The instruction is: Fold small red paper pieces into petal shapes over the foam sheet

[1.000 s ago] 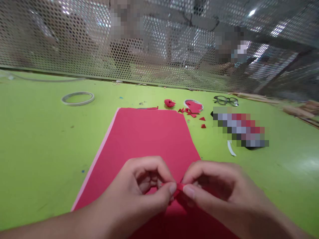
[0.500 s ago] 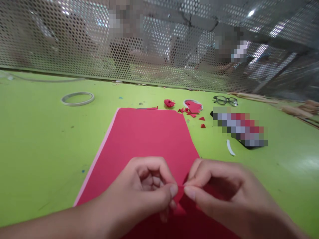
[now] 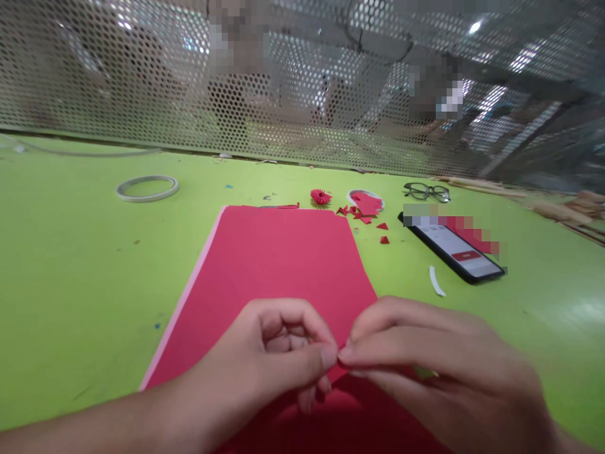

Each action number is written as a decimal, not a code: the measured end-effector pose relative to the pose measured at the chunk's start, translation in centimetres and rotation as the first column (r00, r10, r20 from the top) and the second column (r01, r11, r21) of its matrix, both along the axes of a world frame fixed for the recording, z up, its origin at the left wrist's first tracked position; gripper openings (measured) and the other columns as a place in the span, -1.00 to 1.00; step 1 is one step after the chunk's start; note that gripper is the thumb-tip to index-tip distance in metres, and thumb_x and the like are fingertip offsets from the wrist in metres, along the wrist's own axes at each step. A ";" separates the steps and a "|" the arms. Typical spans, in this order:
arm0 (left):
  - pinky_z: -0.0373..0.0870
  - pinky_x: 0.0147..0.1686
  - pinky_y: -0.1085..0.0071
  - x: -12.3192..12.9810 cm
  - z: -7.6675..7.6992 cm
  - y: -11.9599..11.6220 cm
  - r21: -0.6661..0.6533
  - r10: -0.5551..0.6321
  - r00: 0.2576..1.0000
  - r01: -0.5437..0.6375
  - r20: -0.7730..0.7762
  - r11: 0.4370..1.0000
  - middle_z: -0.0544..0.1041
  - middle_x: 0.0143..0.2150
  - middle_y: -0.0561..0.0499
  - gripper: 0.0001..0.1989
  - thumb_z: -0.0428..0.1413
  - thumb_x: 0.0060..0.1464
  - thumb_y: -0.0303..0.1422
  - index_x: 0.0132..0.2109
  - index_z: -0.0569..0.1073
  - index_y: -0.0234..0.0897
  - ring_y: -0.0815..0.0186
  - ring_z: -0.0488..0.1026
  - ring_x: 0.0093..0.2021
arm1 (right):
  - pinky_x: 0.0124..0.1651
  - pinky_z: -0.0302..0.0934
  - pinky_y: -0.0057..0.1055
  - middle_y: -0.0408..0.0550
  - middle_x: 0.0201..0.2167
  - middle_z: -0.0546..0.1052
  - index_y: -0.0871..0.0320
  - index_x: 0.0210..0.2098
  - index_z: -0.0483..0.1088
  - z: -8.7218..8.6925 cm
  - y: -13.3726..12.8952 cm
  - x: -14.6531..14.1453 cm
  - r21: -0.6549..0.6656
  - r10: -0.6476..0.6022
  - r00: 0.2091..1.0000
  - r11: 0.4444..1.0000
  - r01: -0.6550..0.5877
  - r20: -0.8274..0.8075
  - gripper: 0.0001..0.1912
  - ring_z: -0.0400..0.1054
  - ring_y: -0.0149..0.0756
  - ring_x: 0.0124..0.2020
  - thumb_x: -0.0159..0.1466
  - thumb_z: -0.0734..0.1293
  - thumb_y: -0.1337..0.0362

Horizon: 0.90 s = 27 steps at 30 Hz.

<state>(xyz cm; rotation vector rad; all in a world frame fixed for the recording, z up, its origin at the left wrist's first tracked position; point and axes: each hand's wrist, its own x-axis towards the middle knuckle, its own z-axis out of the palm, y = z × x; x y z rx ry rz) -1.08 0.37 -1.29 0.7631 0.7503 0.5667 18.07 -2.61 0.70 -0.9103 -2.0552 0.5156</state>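
A large red paper sheet lies on the green table, with a paler edge along its left side. Over its near part my left hand pinches with thumb and forefinger at a small red paper piece. My right hand meets it there, its fingertips closed on the same small piece, which is mostly hidden by the fingers. Beyond the sheet sits a red pleated paper rosette. Red paper scraps lie to its right, partly over a white ring.
A roll of tape rests at the back left. At the right are a phone, glasses and a white paper strip. A perforated metal screen stands along the far edge, with people behind it.
My right hand has turned over and its fingertips have moved left, closer to my left fingertips. My left hand has hardly moved.
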 end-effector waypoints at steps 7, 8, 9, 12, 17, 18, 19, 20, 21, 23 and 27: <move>0.39 -0.48 0.58 -0.2 -0.5 0.4 0.010 0.013 0.999 -0.013 0.036 1.000 0.53 -0.65 0.11 -0.83 0.41 -0.12 -0.37 -0.45 0.60 -0.35 0.49 0.39 -0.61 | -0.44 0.34 -0.45 -0.15 -0.54 0.59 0.10 -0.36 0.43 0.7 -0.7 0.6 0.095 -0.058 0.983 0.995 0.041 0.173 -0.78 0.46 -0.36 -0.54 0.34 0.27 0.51; 0.38 -0.47 0.57 -0.2 -0.5 0.4 0.012 0.007 0.999 -0.007 0.034 1.000 0.52 -0.66 0.11 -0.84 0.39 -0.10 -0.37 -0.46 0.60 -0.36 0.48 0.40 -0.60 | -0.42 0.34 -0.46 -0.15 -0.51 0.61 0.11 -0.33 0.44 0.8 -0.6 0.6 0.111 -0.040 0.979 0.994 0.018 0.201 -0.78 0.48 -0.36 -0.52 0.36 0.26 0.51; 0.37 -0.48 0.58 -0.2 -0.5 0.4 0.014 0.001 1.000 -0.001 0.024 1.000 0.53 -0.65 0.10 -0.85 0.38 -0.08 -0.37 -0.46 0.60 -0.36 0.47 0.41 -0.59 | -0.39 0.35 -0.46 -0.13 -0.47 0.64 0.13 -0.31 0.46 0.9 -0.5 0.6 0.145 -0.012 0.975 0.989 -0.020 0.220 -0.77 0.49 -0.37 -0.50 0.39 0.24 0.49; 0.25 -0.54 0.63 -0.1 -0.2 0.3 0.057 -0.008 1.000 0.010 -0.029 0.998 0.52 -0.66 0.11 -0.85 0.36 -0.06 -0.38 -0.47 0.59 -0.36 0.49 0.38 -0.59 | -0.34 0.33 -0.40 -0.10 -0.41 0.66 0.17 -0.27 0.51 0.8 -0.1 0.7 0.191 0.044 0.957 0.976 -0.102 0.286 -0.72 0.48 -0.35 -0.46 0.43 0.20 0.48; 0.16 -0.59 0.63 0.3 0.4 0.0 0.123 0.027 0.997 -0.017 -0.078 0.992 0.47 -0.68 0.18 -0.86 0.36 -0.06 -0.45 -0.47 0.55 -0.33 0.51 0.33 -0.61 | -0.36 0.33 -0.37 -0.10 -0.49 0.63 0.17 -0.40 0.54 0.4 0.1 0.5 0.199 0.033 0.924 0.973 -0.116 0.380 -0.63 0.45 -0.33 -0.48 0.42 0.18 0.50; 0.17 -0.58 0.62 0.3 0.4 0.0 0.129 0.038 0.995 -0.025 -0.093 0.991 0.46 -0.68 0.19 -0.86 0.36 -0.07 -0.48 -0.47 0.54 -0.32 0.51 0.33 -0.61 | -0.37 0.33 -0.37 -0.10 -0.51 0.63 0.16 -0.41 0.54 0.3 0.2 0.4 0.205 0.036 0.913 0.970 -0.130 0.406 -0.60 0.45 -0.33 -0.50 0.42 0.17 0.49; 0.18 -0.57 0.62 0.3 0.4 0.0 0.127 0.047 0.993 -0.034 -0.106 0.991 0.47 -0.68 0.19 -0.86 0.36 -0.08 -0.50 -0.47 0.54 -0.32 0.50 0.33 -0.61 | -0.39 0.32 -0.36 -0.09 -0.53 0.62 0.16 -0.42 0.54 0.2 0.2 0.4 0.211 0.044 0.907 0.967 -0.144 0.418 -0.59 0.44 -0.32 -0.51 0.43 0.15 0.48; 0.19 -0.56 0.62 0.3 0.3 0.1 0.125 0.054 0.991 -0.039 -0.119 0.991 0.47 -0.67 0.19 -0.85 0.37 -0.09 -0.52 -0.47 0.54 -0.32 0.50 0.34 -0.60 | -0.39 0.31 -0.35 -0.08 -0.52 0.62 0.16 -0.42 0.54 0.2 0.3 0.3 0.206 0.057 0.906 0.966 -0.157 0.420 -0.58 0.44 -0.32 -0.51 0.44 0.14 0.45; 0.21 -0.55 0.61 0.3 0.3 0.1 0.126 0.059 0.990 -0.043 -0.124 0.991 0.48 -0.66 0.18 -0.85 0.37 -0.10 -0.53 -0.48 0.55 -0.32 0.49 0.35 -0.60 | -0.40 0.29 -0.35 -0.08 -0.51 0.61 0.17 -0.41 0.54 0.1 0.4 0.3 0.199 0.066 0.910 0.967 -0.160 0.409 -0.59 0.43 -0.32 -0.51 0.45 0.14 0.43; 0.23 -0.53 0.59 0.3 0.0 0.3 0.136 0.068 0.990 -0.050 -0.124 0.989 0.49 -0.64 0.17 -0.86 0.37 -0.11 -0.53 -0.49 0.56 -0.31 0.47 0.35 -0.59 | -0.40 0.27 -0.37 -0.06 -0.49 0.60 0.18 -0.40 0.53 -0.1 0.4 0.2 0.194 0.057 0.929 0.972 -0.136 0.365 -0.60 0.41 -0.33 -0.49 0.45 0.14 0.41; 0.29 -0.44 0.55 0.2 -0.2 0.4 0.232 0.082 0.994 -0.065 -0.066 0.971 0.48 -0.59 0.13 -0.80 0.29 0.02 -0.48 -0.55 0.60 -0.31 0.46 0.35 -0.53 | -0.41 0.27 -0.41 -0.01 -0.46 0.61 0.22 -0.43 0.52 -0.4 0.3 0.0 0.220 -0.040 0.948 0.975 -0.033 0.316 -0.65 0.42 -0.33 -0.47 0.41 0.19 0.47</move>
